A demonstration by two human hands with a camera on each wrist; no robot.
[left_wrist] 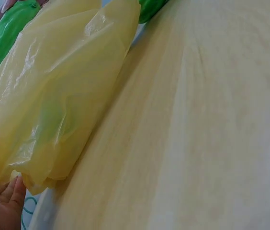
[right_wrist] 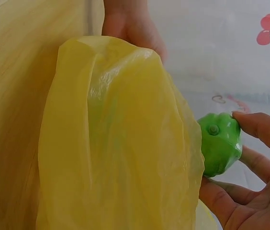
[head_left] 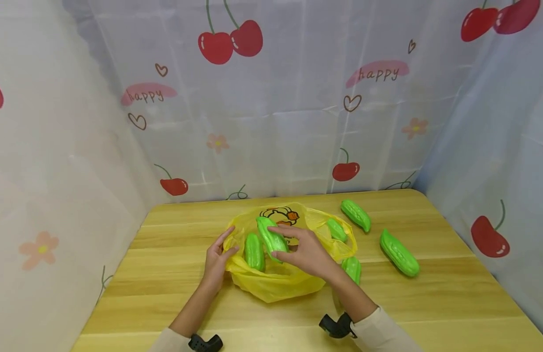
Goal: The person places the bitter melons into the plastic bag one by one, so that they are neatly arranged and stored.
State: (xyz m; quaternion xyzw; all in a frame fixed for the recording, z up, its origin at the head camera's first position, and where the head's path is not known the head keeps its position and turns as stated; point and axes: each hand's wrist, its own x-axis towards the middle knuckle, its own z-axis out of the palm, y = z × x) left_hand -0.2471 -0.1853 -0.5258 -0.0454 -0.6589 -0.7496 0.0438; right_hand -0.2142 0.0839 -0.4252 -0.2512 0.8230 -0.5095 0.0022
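Observation:
A yellow plastic bag [head_left: 276, 287] with a printed cartoon lies on the table, its mouth spread wide. My left hand [head_left: 215, 261] grips the bag's left rim; in the left wrist view its thumb and fingers [left_wrist: 16, 194] pinch the plastic. Over the bag's mouth, my right hand [head_left: 305, 252] holds a bumpy green toy bitter melon [head_left: 268, 235] between thumb and fingers. The stem end of that bitter melon [right_wrist: 216, 139] faces the right wrist camera. One bitter melon [head_left: 254, 252] lies inside the bag at the left, another [head_left: 336, 230] by its right handle loop.
More bitter melons lie on the wooden table [head_left: 166, 288] to the right: one at the back [head_left: 355, 215], one farther right [head_left: 399, 253], and one [head_left: 351, 269] partly hidden beside the bag. Curtains [head_left: 276, 137] printed with cherries stand behind the table and at both sides.

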